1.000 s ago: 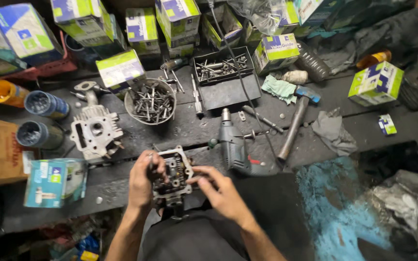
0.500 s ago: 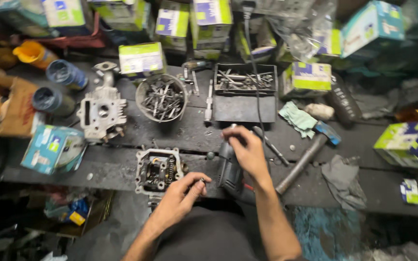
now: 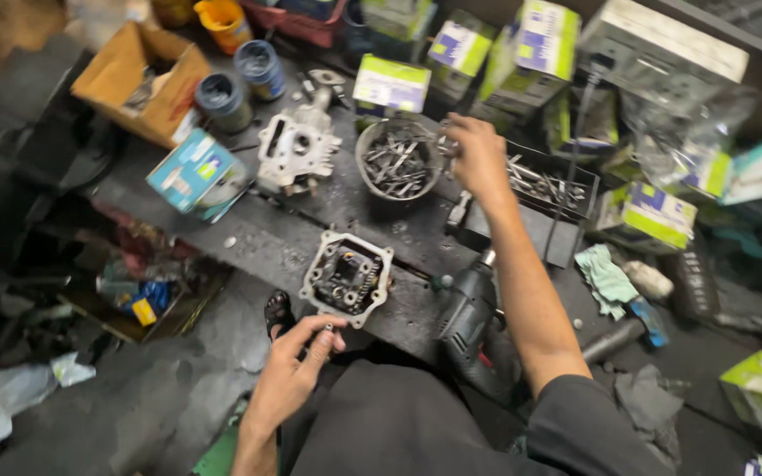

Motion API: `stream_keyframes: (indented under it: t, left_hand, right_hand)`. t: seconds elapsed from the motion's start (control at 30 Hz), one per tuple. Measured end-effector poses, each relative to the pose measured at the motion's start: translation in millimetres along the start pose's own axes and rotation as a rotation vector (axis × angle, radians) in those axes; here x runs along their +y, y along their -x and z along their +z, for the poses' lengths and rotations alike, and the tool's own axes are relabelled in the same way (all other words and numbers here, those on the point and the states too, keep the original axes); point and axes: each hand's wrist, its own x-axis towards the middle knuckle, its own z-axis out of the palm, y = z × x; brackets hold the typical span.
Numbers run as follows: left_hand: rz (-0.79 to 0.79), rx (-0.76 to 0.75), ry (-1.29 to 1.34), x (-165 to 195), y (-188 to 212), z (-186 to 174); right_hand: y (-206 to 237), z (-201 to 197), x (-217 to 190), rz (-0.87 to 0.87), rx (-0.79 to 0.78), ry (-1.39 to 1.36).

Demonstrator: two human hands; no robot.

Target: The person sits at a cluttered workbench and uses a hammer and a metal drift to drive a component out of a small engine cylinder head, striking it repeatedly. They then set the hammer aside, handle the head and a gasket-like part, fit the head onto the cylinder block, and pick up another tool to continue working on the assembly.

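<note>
The fingers of the left hand (image 3: pixel 295 366) are curled loosely together at the lower centre of the frame, and the fingertips pinch something small (too small to tell what it is). This hand hovers just below the square metal engine part (image 3: pixel 347 277), which lies flat on the dark workbench (image 3: pixel 266 238) in the centre of the frame.

The right hand (image 3: pixel 478 154) is stretched to the upper centre. Its fingers are bent down between the round bowl of screws (image 3: pixel 396 159) and the black tray of bolts (image 3: pixel 550 187); I cannot tell if they grip anything.

Beside the right forearm, a grey power drill (image 3: pixel 469 319) lies on the bench edge. At the upper left of the bowl stands 1 more engine part (image 3: pixel 297 150), and green-and-white boxes (image 3: pixel 522 44) fill the top of the frame.
</note>
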Motion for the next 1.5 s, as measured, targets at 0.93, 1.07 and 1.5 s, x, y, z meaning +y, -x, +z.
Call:
stream_keyframes:
  t: [0.93, 1.07, 1.5]
  left_hand:
    - [0.303, -0.063, -0.117, 1.3, -34.6, -136.2]
    - [0.303, -0.123, -0.053, -7.7, -46.3, -143.1]
    - [0.51, -0.201, -0.218, 11.0, -61.3, -160.2]
  right_hand:
    - [141.5, 1.7, -273.3, -0.021, -0.404, -0.723]
    - [159.4, 18.1, -307.6, 0.124, -0.124, -0.64]
    - [154.0, 20.2, -330.7, 0.18, -0.082, -0.468]
